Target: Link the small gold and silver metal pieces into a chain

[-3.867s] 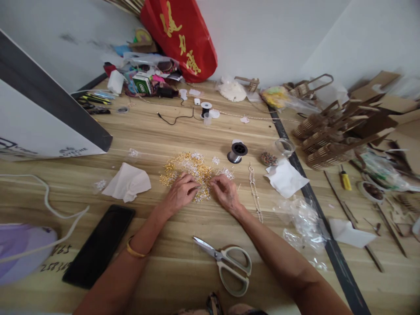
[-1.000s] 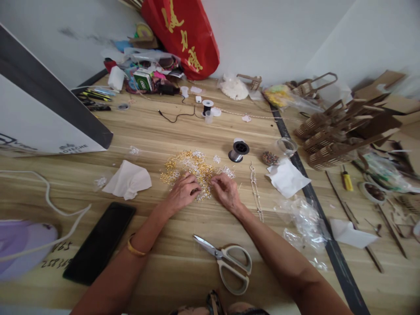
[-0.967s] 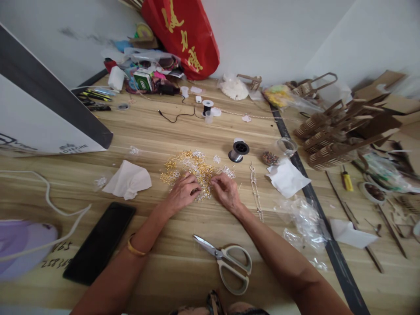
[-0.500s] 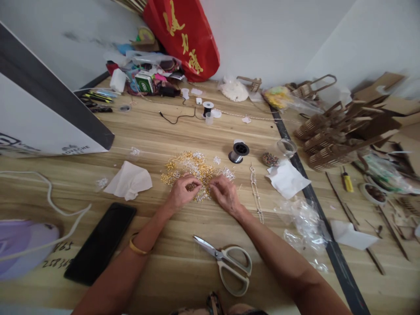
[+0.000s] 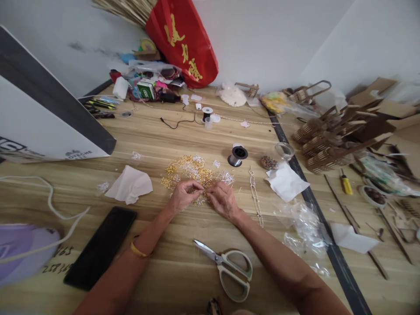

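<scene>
My left hand (image 5: pixel 185 194) is pinched at the near side of a loose pile of gold and silver beads (image 5: pixel 188 168). Its fingertips almost meet those of my right hand (image 5: pixel 223 199), which is also closed in a pinch. Whatever sits between the fingertips is too small to make out. Silver pins (image 5: pixel 226 177) lie just beyond my right hand. To the right, a beaded chain (image 5: pixel 255 197) stretches over the wood. Scissors with white handles (image 5: pixel 226 267) lie between my forearms, blades slightly apart.
A wire spool (image 5: pixel 237 155) stands beyond the pile, with a cluster of dark beads (image 5: pixel 269 162) to its right. A black phone (image 5: pixel 101 247) and a white cloth (image 5: pixel 129 184) lie left. Clear plastic bags (image 5: pixel 305 223) lie right, near woven baskets (image 5: pixel 331 140).
Both hands have come closer together, and their fingertips now nearly touch over the near edge of the pile. The camera view has shifted slightly.
</scene>
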### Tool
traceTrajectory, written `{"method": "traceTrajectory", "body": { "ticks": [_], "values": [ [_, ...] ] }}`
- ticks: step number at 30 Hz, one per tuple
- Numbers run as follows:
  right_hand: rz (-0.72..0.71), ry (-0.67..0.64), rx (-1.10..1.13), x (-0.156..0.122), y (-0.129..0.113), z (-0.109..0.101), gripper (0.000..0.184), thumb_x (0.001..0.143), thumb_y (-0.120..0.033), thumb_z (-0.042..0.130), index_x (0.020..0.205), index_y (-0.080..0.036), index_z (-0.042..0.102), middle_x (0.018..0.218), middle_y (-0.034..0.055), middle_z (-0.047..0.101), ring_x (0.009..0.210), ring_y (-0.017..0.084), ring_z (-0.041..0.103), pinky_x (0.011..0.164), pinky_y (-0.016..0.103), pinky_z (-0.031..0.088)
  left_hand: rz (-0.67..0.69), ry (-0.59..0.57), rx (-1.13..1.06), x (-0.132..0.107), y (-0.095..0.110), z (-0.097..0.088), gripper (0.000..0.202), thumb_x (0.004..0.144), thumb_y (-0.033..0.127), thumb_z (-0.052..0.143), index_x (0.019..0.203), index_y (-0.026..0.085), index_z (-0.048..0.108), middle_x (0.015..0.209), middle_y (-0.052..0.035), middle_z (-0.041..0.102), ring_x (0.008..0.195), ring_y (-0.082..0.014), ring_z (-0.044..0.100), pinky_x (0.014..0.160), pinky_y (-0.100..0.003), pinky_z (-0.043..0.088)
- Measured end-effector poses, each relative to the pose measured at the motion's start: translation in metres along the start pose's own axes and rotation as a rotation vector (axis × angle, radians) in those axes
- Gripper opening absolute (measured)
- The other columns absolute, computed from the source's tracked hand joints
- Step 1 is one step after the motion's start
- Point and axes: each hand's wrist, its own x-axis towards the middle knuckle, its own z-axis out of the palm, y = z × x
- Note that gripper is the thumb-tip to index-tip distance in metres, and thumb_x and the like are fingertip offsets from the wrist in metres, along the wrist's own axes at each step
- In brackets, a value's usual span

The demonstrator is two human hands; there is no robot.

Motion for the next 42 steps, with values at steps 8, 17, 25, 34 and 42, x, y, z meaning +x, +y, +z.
{"method": "traceTrajectory", "body": {
  "ticks": [8, 17, 25, 34, 42],
  "values": [
    [0.004, 0.008, 0.009, 0.0004, 0.0003, -0.0002, 0.008, 0.092, -0.020, 0.052, 0.095, -0.021, 0.059, 0.083, 0.0056, 0.065, 0.077, 0.018, 0.057, 0.073, 0.035, 0.047, -0.053, -0.040, -0.078, 0.0001, 0.0000, -0.0014, 0.012, 0.069, 0.022, 0.074, 0.076, 0.013, 0.074, 0.078, -0.0074, 0.074, 0.074, -0.0162, 0.067, 0.071, -0.026, 0.052],
    [-0.003, 0.023, 0.003, 0.0002, 0.0005, 0.0003, 0.006, 0.091, -0.018, 0.054, 0.094, -0.021, 0.057, 0.083, 0.0056, 0.065, 0.078, 0.019, 0.057, 0.073, 0.035, 0.047, -0.068, -0.057, -0.076, 0.0002, -0.0020, -0.0024, 0.015, 0.069, 0.025, 0.076, 0.077, 0.012, 0.074, 0.077, -0.0079, 0.074, 0.072, -0.0165, 0.067, 0.069, -0.026, 0.053],
    [0.048, 0.038, 0.030, -0.0008, 0.0012, -0.0002, 0.005, 0.091, -0.021, 0.053, 0.092, -0.022, 0.058, 0.082, 0.0053, 0.065, 0.078, 0.019, 0.058, 0.072, 0.036, 0.048, -0.090, -0.031, -0.073, 0.0001, -0.0039, -0.0027, 0.016, 0.068, 0.025, 0.076, 0.078, 0.013, 0.073, 0.078, -0.0076, 0.075, 0.072, -0.0164, 0.068, 0.071, -0.027, 0.054],
    [0.060, 0.017, 0.022, -0.0031, 0.0022, 0.0005, 0.006, 0.092, -0.022, 0.051, 0.092, -0.022, 0.058, 0.082, 0.0055, 0.065, 0.079, 0.020, 0.058, 0.073, 0.037, 0.048, -0.099, -0.021, -0.091, 0.0002, -0.0054, -0.0028, 0.015, 0.068, 0.025, 0.077, 0.077, 0.014, 0.074, 0.077, -0.0065, 0.075, 0.072, -0.0162, 0.068, 0.072, -0.027, 0.054],
    [0.040, 0.023, 0.032, -0.0003, -0.0007, -0.0014, 0.006, 0.091, -0.022, 0.051, 0.092, -0.022, 0.057, 0.081, 0.0054, 0.064, 0.077, 0.019, 0.057, 0.071, 0.036, 0.047, -0.105, -0.035, -0.103, -0.0006, -0.0031, -0.0035, 0.017, 0.068, 0.028, 0.078, 0.078, 0.014, 0.074, 0.077, -0.0070, 0.075, 0.072, -0.0168, 0.068, 0.071, -0.027, 0.055]
  ]
}}
